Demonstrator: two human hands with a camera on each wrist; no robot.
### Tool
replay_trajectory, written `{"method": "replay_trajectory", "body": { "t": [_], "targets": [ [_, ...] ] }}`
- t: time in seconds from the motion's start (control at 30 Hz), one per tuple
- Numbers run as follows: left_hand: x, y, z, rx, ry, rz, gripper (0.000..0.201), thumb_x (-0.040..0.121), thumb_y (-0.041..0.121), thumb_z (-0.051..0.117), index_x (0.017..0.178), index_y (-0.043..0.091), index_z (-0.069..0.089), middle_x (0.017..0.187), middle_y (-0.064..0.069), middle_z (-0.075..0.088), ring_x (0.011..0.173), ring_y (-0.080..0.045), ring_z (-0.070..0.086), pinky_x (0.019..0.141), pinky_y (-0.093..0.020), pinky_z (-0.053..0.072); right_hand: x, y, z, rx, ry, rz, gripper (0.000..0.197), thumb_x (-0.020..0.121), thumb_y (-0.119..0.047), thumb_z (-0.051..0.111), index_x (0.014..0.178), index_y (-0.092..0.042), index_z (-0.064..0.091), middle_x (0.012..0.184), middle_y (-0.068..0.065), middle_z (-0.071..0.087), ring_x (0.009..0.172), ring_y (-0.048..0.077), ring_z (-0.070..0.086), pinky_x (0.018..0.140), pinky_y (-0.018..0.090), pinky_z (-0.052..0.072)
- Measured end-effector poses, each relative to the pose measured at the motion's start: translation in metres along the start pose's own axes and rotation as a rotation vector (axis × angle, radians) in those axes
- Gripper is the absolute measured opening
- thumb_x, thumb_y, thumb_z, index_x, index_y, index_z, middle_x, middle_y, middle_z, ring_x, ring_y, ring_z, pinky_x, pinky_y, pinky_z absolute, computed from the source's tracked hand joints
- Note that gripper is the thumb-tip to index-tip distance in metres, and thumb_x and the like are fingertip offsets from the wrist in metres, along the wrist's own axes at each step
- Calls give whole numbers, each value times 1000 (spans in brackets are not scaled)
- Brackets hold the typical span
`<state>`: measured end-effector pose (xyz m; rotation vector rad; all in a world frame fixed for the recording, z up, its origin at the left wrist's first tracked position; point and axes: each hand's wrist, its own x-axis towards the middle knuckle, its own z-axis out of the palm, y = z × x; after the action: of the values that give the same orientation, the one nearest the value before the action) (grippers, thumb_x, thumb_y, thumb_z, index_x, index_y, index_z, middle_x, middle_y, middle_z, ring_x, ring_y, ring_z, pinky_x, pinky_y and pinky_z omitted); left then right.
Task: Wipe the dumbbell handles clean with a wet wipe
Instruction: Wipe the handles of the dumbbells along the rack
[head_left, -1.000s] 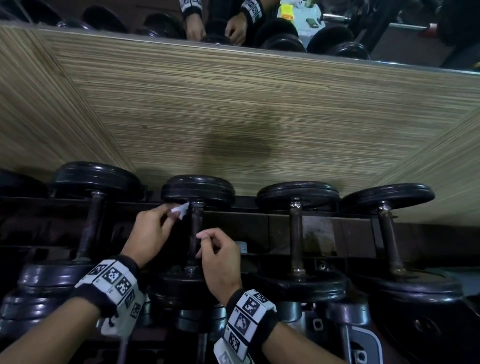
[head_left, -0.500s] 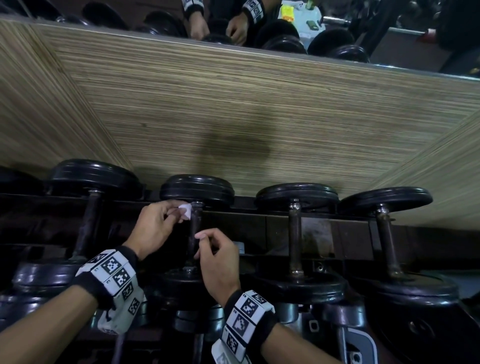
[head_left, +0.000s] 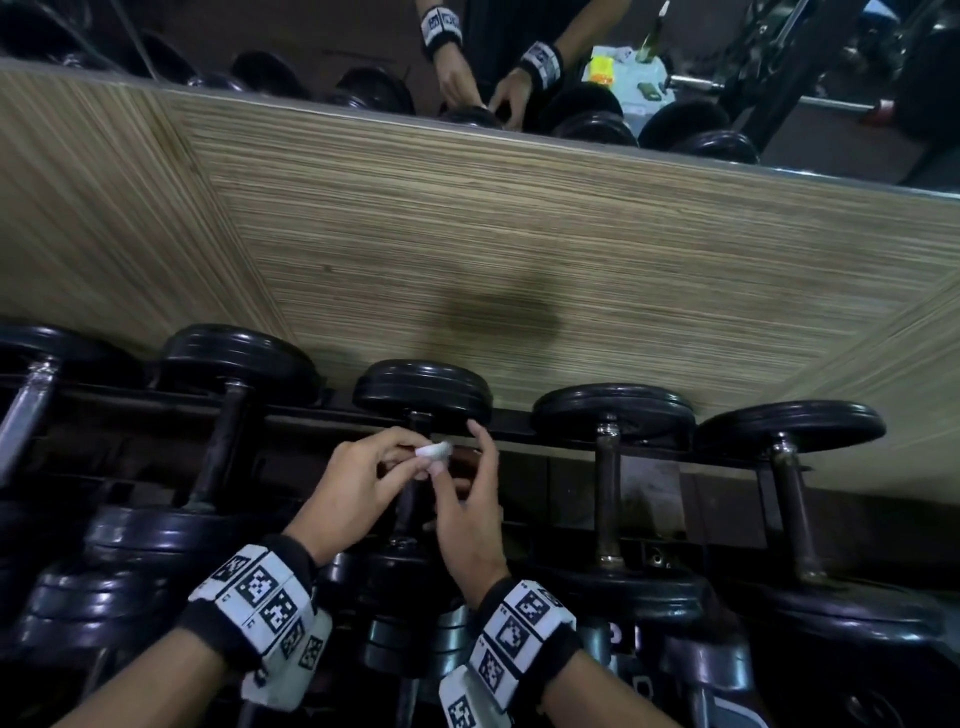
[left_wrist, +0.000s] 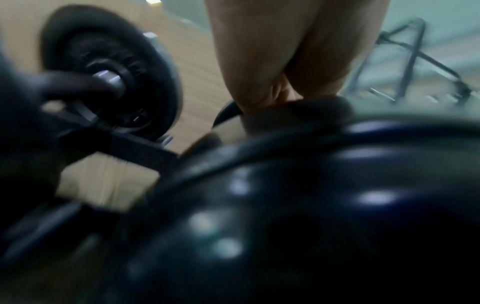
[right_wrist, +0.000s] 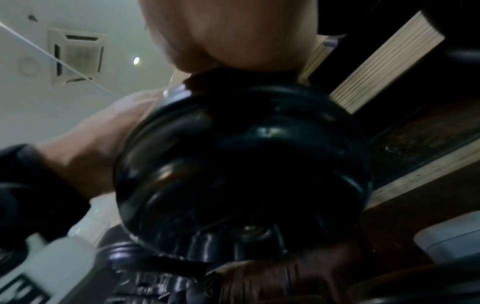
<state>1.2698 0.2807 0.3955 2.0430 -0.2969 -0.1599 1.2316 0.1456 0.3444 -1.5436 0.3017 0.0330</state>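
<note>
While both hands meet over the rack, the left hand (head_left: 358, 486) pinches a small scrunched white wet wipe (head_left: 434, 450) between its thumb and first fingers (head_left: 400, 441). It holds the wipe right at the top of the thin dark metal handle (head_left: 408, 501) of the middle black round-ended dumbbell (head_left: 422, 392), just under the far weight. The right hand (head_left: 470, 512) is just beside it. Its fingers are loosely spread and a little bent, and its thumb (head_left: 441, 480) sits close under the wipe. I cannot tell if it touches the wipe or the handle.

More black dumbbells lie in a row on the dark metal rack (head_left: 649, 483), one on the left with a dark handle (head_left: 221, 447) and two on the right with rusty brown handles (head_left: 608, 493). A striped wooden wall panel (head_left: 519, 249) stands behind them. Both wrist views are blurry and mostly filled by a shiny black weight (right_wrist: 241, 164), so they do not show the fingers.

I think the wipe is about to go around the handle. It is balled up very small, so it may only rub one thin strip and miss the back side. The pinch is light, so the wipe could slip out and drop down between the weights, where it would be hard to reach. A hard rub could also roll the dumbbell on its rack and squeeze a finger against the one next to it
</note>
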Motion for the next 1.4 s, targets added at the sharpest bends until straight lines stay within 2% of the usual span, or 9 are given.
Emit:
{"method": "replay_trajectory", "body": {
  "t": [0.2,0.3,0.5,0.63,0.77,0.9,1.0,1.2,1.4],
  "targets": [
    [-22,-2,-12,-161,92,-171,19,88,14,72,106,19,64,82,2,76,81,-10,72,84,-22,53,11,0,-8,-104,-127,-26,14,93,-46,64,100,-34,64,109,-5,65,100,14,65,83,42,58],
    [-36,-18,-40,145,263,-94,20,89,14,72,102,27,64,81,10,73,83,-2,68,82,-14,47,22,-7,-11,27,-62,79,9,98,-27,63,101,-19,61,87,4,73,75,13,67,66,36,55],
    [-65,-64,-124,814,526,-353,19,90,20,71,108,15,65,101,-18,69,99,-42,61,87,-55,40,57,13,-7,-89,12,265,8,99,-20,61,98,-13,65,74,4,66,61,13,59,53,27,47],
    [-61,-75,-131,615,510,-604,40,94,53,46,111,21,64,112,-11,69,110,-39,60,94,-54,40,73,13,4,-177,-56,245,20,100,-22,59,112,-9,69,90,2,69,79,14,62,73,30,50],
    [-65,-66,-129,498,566,-584,36,86,51,44,102,26,64,103,-4,72,103,-35,63,94,-49,41,76,10,4,-194,-102,250,24,101,-13,55,122,-12,66,112,5,71,104,25,66,76,36,59],
    [-65,-59,-128,450,613,-574,33,84,46,45,98,25,66,89,-8,72,92,-39,64,88,-46,45,60,20,-9,-227,-113,218,23,102,-8,52,117,-10,69,102,8,71,77,12,65,48,16,48],
    [-65,-56,-125,440,628,-566,23,90,38,52,99,24,68,87,-10,71,89,-40,63,85,-46,46,50,24,-12,-261,-102,166,18,101,-10,55,109,-6,71,93,9,71,67,7,63,53,18,49],
    [-66,-57,-125,422,626,-606,28,87,44,48,97,28,68,86,-11,70,89,-41,62,83,-46,50,69,22,-2,-291,-126,192,26,99,-29,58,118,-15,70,107,5,73,97,23,68,59,24,56],
    [-64,-61,-125,417,636,-642,14,93,36,55,97,31,68,81,-9,66,85,-40,62,80,-45,51,41,27,-17,-267,-148,122,17,101,-14,57,103,-8,72,90,6,73,75,10,65,57,17,49]
  ]
}}
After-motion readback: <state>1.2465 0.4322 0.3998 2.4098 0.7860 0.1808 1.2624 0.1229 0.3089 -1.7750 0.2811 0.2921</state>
